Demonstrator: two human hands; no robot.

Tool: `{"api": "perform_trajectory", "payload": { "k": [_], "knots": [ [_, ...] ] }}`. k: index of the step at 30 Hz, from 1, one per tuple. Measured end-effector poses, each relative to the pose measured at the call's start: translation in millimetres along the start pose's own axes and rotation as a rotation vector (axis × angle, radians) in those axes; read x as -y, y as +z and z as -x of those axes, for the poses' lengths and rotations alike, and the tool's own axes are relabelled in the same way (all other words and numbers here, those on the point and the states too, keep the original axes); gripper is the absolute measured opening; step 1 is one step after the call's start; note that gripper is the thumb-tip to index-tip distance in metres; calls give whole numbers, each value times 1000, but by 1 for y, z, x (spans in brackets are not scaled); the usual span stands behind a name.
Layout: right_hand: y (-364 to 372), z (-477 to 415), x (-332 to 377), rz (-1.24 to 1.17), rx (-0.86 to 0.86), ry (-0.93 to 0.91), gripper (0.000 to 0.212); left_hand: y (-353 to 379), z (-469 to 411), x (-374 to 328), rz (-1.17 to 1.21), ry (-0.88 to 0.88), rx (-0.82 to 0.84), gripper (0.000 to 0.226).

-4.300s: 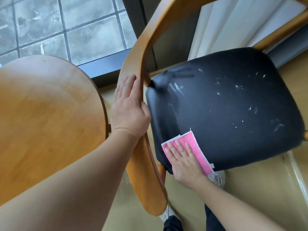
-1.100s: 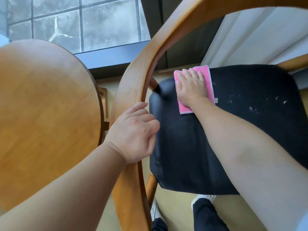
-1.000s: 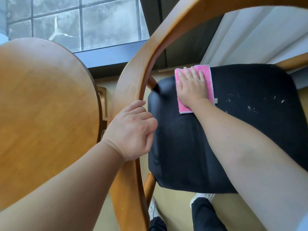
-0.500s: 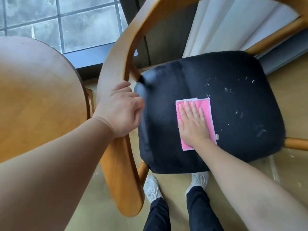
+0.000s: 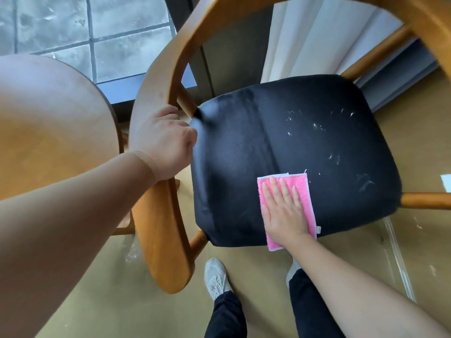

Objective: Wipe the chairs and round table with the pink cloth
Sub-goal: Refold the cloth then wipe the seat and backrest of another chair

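Drawn back since half a second ago, the pink cloth (image 5: 302, 189) now overhangs the near edge of the black chair seat (image 5: 268, 142); the right hand (image 5: 284, 214) presses it flat with straight fingers; the left hand (image 5: 166, 142) clasps the curved wooden rail (image 5: 161, 228) along the seat's left edge, fingers curled over it; white flecks (image 5: 317, 125) dot the seat toward its far right corner; the round table (image 5: 48, 118) stands just left of the rail.

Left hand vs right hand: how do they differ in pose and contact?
The left hand is curled, gripping the curved wooden rail; the right hand lies flat, fingers straight. Left touches bare wood; right presses the pink cloth on the black seat. Both are on the same chair.
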State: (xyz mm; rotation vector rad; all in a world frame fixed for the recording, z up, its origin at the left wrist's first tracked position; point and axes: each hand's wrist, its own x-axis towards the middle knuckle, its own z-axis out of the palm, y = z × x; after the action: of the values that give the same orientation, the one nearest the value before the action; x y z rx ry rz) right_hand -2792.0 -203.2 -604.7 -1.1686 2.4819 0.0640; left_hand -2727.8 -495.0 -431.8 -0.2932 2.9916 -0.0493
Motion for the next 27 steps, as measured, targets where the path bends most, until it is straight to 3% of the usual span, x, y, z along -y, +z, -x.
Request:
{"api": "perform_trajectory", "payload": {
  "k": [3,7,17,27],
  "knots": [
    [1,2,2,-7,-4,5,57,-1,-8,-22,-220,-55,252,25],
    [7,8,0,-16,-12,-16,57,25,-7,-84,-15,-189,342,29],
    [6,-13,-19,3,-65,-110,58,144,15,-153,427,-609,239,54],
    [-42,-121,-35,56,-12,-143,61,176,24,-161,447,-662,121,53]
  ]
}}
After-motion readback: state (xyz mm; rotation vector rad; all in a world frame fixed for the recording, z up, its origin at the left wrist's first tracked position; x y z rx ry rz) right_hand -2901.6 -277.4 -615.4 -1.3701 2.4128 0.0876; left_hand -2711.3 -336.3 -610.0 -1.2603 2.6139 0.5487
